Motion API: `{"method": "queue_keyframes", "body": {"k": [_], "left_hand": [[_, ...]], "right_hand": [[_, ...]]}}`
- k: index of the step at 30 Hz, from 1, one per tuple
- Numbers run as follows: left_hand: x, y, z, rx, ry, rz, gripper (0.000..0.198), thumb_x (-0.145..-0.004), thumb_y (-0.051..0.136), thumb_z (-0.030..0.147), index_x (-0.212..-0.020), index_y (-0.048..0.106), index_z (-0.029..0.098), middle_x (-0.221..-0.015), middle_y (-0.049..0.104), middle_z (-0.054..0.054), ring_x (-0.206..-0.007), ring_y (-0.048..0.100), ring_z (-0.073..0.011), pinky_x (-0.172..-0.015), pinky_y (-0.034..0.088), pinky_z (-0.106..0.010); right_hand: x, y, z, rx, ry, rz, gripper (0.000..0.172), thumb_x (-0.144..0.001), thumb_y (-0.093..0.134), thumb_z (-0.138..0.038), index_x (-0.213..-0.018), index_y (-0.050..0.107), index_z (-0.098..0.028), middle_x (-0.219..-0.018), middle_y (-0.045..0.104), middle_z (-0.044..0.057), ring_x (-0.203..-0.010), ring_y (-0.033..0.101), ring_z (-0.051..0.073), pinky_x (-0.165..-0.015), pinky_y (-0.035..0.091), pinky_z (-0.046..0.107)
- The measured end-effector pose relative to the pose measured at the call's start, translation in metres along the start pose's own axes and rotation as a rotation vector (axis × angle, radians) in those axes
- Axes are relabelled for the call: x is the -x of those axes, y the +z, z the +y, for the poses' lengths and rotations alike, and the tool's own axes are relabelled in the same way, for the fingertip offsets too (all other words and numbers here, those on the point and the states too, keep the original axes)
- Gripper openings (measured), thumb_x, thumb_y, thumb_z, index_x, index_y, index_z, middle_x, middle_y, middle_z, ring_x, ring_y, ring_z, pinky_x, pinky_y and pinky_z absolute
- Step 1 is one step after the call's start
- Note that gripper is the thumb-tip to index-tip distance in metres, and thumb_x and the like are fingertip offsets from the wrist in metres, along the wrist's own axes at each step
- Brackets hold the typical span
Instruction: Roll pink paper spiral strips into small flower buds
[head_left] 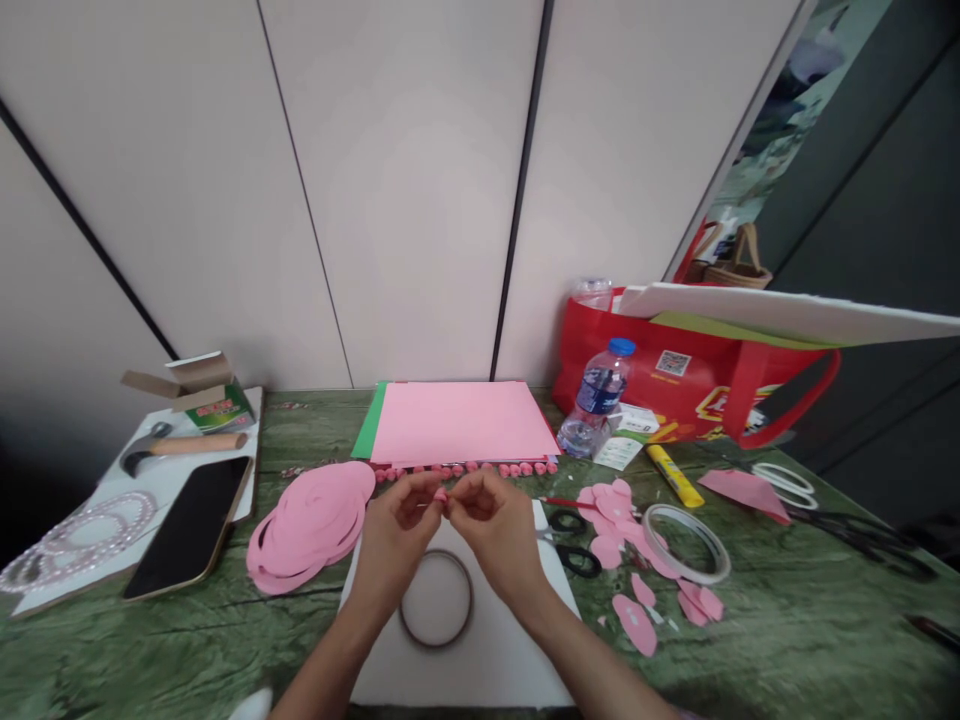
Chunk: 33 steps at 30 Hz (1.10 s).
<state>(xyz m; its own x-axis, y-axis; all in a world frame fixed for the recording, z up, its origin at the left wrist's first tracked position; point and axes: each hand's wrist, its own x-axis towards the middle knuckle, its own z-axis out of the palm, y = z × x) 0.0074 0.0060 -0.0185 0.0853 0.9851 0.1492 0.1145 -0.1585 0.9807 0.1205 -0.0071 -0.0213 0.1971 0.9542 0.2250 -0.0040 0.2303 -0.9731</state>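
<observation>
Both hands meet over a white board (517,660). Between the fingertips of my left hand (405,515) and my right hand (491,515) is a small rolled pink paper flower (441,495), pinched from both sides; the fingers cover part of it. Just beyond, a row of similar pink paper rolls (525,469) runs along the front of a stack of pink and green paper (461,420). Below the hands a ring-shaped roll of tape (470,610) lies flat on the board. Pink paper spirals (307,530) are piled to the left.
At right lie black-handled scissors (579,562), pink scraps (634,622), white tape (721,560) and a glue stick (675,476). A water bottle (600,400) stands before a red bag (637,345). Leftward are a phone (191,525), a hammer (187,444), beads (82,540) and an opened box (217,400).
</observation>
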Motion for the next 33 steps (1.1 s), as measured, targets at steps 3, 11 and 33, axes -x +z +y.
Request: {"method": "queue_keyframes", "body": {"k": [3, 11, 33], "left_hand": [[0.0009, 0.0000, 0.0008, 0.004, -0.026, 0.018, 0.019, -0.068, 0.060, 0.021, -0.085, 0.062, 0.014, -0.082, 0.068, -0.006, -0.077, 0.064, -0.0177, -0.072, 0.051, -0.027], [0.0008, -0.0002, -0.0003, -0.046, 0.004, 0.014, 0.019, -0.068, 0.061, 0.023, -0.085, 0.064, 0.015, -0.085, 0.070, -0.007, -0.079, 0.064, -0.0201, -0.074, 0.051, -0.030], [0.0050, 0.0034, 0.0018, -0.031, 0.028, 0.108, 0.019, -0.068, 0.060, 0.024, -0.084, 0.063, 0.014, -0.082, 0.070, -0.006, -0.075, 0.065, -0.0187, -0.071, 0.053, -0.029]], "right_hand": [[0.0015, 0.0003, -0.0004, 0.091, -0.071, 0.010, 0.005, -0.066, 0.057, -0.012, -0.065, 0.055, -0.017, -0.062, 0.057, -0.001, -0.057, 0.056, 0.013, -0.055, 0.049, 0.024], [0.0014, -0.0002, -0.0011, 0.138, -0.099, 0.010, 0.005, -0.068, 0.054, -0.013, -0.066, 0.054, -0.017, -0.062, 0.057, -0.001, -0.057, 0.056, 0.013, -0.054, 0.049, 0.023], [0.0048, 0.0006, -0.0024, 0.153, -0.179, 0.011, 0.008, -0.068, 0.053, -0.011, -0.071, 0.055, -0.019, -0.067, 0.059, 0.000, -0.060, 0.058, 0.013, -0.057, 0.052, 0.024]]}}
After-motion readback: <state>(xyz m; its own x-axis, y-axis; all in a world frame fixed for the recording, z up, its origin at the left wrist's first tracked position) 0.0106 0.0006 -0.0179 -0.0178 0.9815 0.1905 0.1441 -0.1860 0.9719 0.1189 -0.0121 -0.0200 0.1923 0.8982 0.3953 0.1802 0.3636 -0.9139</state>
